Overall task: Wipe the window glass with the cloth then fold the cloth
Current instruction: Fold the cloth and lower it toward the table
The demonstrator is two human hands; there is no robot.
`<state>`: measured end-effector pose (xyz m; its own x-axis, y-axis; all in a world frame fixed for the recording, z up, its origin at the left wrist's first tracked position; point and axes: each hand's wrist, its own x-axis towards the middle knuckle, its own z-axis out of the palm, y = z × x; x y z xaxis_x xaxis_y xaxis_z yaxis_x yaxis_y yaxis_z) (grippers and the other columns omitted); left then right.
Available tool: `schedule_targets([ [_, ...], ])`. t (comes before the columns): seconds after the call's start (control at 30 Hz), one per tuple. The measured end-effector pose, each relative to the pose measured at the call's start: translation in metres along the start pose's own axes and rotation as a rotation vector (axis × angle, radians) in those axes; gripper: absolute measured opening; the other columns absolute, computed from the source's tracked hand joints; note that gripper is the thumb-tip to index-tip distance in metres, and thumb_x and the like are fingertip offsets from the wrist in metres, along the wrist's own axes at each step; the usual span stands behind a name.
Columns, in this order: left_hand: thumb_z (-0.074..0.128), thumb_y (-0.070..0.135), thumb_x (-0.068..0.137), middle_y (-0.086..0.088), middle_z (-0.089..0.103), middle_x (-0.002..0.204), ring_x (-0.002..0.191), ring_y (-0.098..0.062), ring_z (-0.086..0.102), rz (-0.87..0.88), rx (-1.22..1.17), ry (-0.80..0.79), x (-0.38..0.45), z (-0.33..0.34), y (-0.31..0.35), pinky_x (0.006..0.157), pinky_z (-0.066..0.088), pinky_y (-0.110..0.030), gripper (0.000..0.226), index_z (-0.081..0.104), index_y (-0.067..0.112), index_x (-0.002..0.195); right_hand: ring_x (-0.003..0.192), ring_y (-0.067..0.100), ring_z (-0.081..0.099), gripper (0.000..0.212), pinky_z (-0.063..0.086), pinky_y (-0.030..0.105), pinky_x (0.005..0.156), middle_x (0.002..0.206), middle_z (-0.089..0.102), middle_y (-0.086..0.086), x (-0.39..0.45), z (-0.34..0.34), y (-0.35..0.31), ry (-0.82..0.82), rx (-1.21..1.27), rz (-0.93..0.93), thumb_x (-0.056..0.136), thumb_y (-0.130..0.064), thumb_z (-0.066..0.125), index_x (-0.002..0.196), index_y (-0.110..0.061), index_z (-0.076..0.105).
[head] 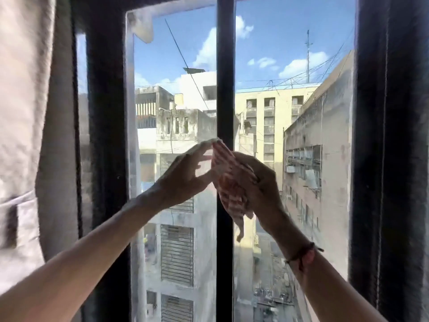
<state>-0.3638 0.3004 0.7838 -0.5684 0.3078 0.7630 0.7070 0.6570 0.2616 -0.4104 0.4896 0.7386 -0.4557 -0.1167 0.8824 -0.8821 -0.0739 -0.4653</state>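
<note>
A red-and-white checked cloth hangs bunched in front of the window glass, about mid-height by the dark centre bar. My right hand grips the cloth along its right side, and a loose corner dangles below it. My left hand pinches the cloth's top corner between thumb and fingertips, with the other fingers spread. Both arms reach up from the bottom of the view.
A dark vertical centre bar splits the panes. Dark frame posts stand at left and right. A pale curtain hangs at the far left. Buildings and sky show through the glass.
</note>
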Motion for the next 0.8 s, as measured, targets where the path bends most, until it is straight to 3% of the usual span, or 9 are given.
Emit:
schedule_targets([
  [0.03,0.069,0.040,0.093,0.021,0.063,0.131,0.113,0.008,0.065,-0.067,-0.068,0.001,-0.018,-0.015,0.001,0.091,0.058,-0.011,0.065,0.043,0.025,0.150,0.098,0.018,0.079,0.029,0.067,0.028,0.079,0.110,0.081,0.019,-0.004,0.018,-0.008,-0.049,0.117,0.057,0.104,0.000,0.063,0.132,0.002,0.070],
  [0.1,0.075,0.046,0.080,0.018,0.071,0.108,0.091,0.009,0.070,-0.183,-0.139,0.075,-0.053,-0.048,-0.003,0.083,0.062,-0.014,0.066,0.053,0.025,0.138,0.098,0.030,0.078,0.032,0.067,0.036,0.078,0.112,0.080,0.019,-0.014,0.056,-0.025,-0.162,0.345,0.196,0.099,-0.012,0.066,0.129,-0.001,0.070],
  [0.2,0.080,0.036,0.075,0.004,0.075,0.092,0.074,0.000,0.073,-0.369,-0.218,0.226,-0.114,-0.093,-0.015,0.067,0.063,-0.019,0.050,0.064,0.014,0.117,0.090,0.021,0.079,0.026,0.068,0.028,0.073,0.111,0.081,0.012,-0.031,0.113,-0.041,-0.318,0.461,0.454,0.096,-0.035,0.068,0.113,-0.018,0.078],
  [0.3,0.082,0.014,0.082,-0.004,0.078,0.092,0.072,-0.005,0.073,-0.549,-0.208,0.379,-0.205,-0.132,-0.031,0.061,0.060,-0.015,0.032,0.066,0.005,0.109,0.095,0.023,0.079,0.040,0.068,0.028,0.081,0.119,0.080,0.015,-0.073,0.182,-0.043,-0.556,0.629,0.770,0.103,-0.047,0.061,0.119,-0.017,0.080],
  [0.43,0.079,0.007,0.085,-0.010,0.079,0.090,0.075,-0.011,0.071,-0.823,-0.240,0.427,-0.360,-0.146,-0.052,0.068,0.060,-0.023,0.027,0.062,-0.003,0.103,0.088,0.013,0.078,0.031,0.066,0.018,0.077,0.113,0.078,0.007,-0.170,0.270,-0.029,-0.736,0.643,0.927,0.084,-0.016,0.076,0.115,-0.021,0.079],
  [0.5,0.080,0.006,0.084,-0.003,0.077,0.082,0.071,-0.006,0.069,-0.969,-0.280,0.430,-0.435,-0.136,-0.059,0.063,0.057,-0.019,0.026,0.060,-0.005,0.098,0.087,0.014,0.078,0.041,0.066,0.025,0.080,0.103,0.082,0.003,-0.228,0.304,-0.015,-0.781,0.560,1.017,0.068,-0.011,0.088,0.105,-0.027,0.083],
  [0.57,0.083,0.007,0.082,-0.007,0.076,0.086,0.075,-0.010,0.069,-1.176,-0.345,0.402,-0.517,-0.124,-0.068,0.067,0.058,-0.025,0.032,0.061,-0.006,0.099,0.088,0.019,0.076,0.053,0.062,0.033,0.085,0.099,0.081,0.006,-0.303,0.344,0.000,-0.810,0.424,1.153,0.059,-0.010,0.094,0.110,-0.020,0.081],
  [0.7,0.078,0.003,0.086,-0.012,0.075,0.092,0.074,-0.013,0.069,-1.543,-0.431,0.288,-0.657,-0.086,-0.088,0.061,0.057,-0.021,0.019,0.062,0.011,0.092,0.067,0.017,0.074,0.034,0.063,0.030,0.063,0.083,0.082,0.010,-0.450,0.392,0.023,-0.744,0.246,1.427,0.082,0.018,0.081,0.113,0.010,0.072],
  [0.8,0.078,0.007,0.084,-0.010,0.073,0.090,0.076,-0.019,0.069,-1.794,-0.464,0.243,-0.740,-0.046,-0.096,0.054,0.058,-0.028,0.021,0.058,0.015,0.088,0.081,0.030,0.076,0.039,0.066,0.042,0.079,0.112,0.076,0.034,-0.540,0.419,0.027,-0.721,0.109,1.618,0.089,0.018,0.075,0.127,0.023,0.065],
])
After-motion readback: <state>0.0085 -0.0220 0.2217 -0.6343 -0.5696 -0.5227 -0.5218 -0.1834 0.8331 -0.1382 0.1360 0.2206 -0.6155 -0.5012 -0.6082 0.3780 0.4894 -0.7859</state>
